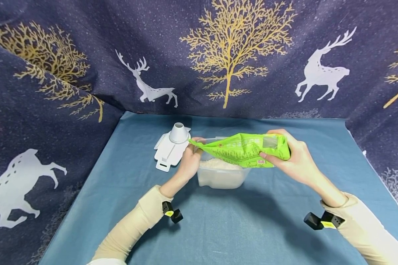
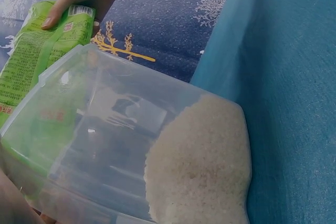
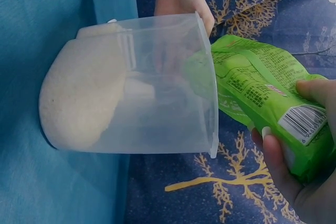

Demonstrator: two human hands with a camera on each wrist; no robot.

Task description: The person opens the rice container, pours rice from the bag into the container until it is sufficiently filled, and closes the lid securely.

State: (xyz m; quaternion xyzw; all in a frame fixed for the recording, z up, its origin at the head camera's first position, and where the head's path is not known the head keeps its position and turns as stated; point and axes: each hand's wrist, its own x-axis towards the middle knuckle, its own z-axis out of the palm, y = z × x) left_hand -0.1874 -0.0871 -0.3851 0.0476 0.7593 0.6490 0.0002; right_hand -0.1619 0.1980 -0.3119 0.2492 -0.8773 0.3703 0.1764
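Note:
A translucent plastic container (image 1: 220,180), partly filled with white rice (image 2: 202,156), stands on the cloth. Over its top lies a green rice bag (image 1: 242,149), tilted, with its narrow end dipping inside the rim in the right wrist view. My right hand (image 1: 296,158) grips the bag's thick bottom end, thumb on the near face and fingers on the far side. At the container's left rim, my left hand (image 1: 190,160) pinches the bag's mouth end. The left fingers are partly hidden by the bag and the rim.
Left of the container lies a flat white lid (image 1: 169,151) with a white cone-shaped cup (image 1: 179,133) on it. Blue cloth (image 1: 219,228) covers the table. A dark curtain with deer and trees (image 1: 252,92) rises behind.

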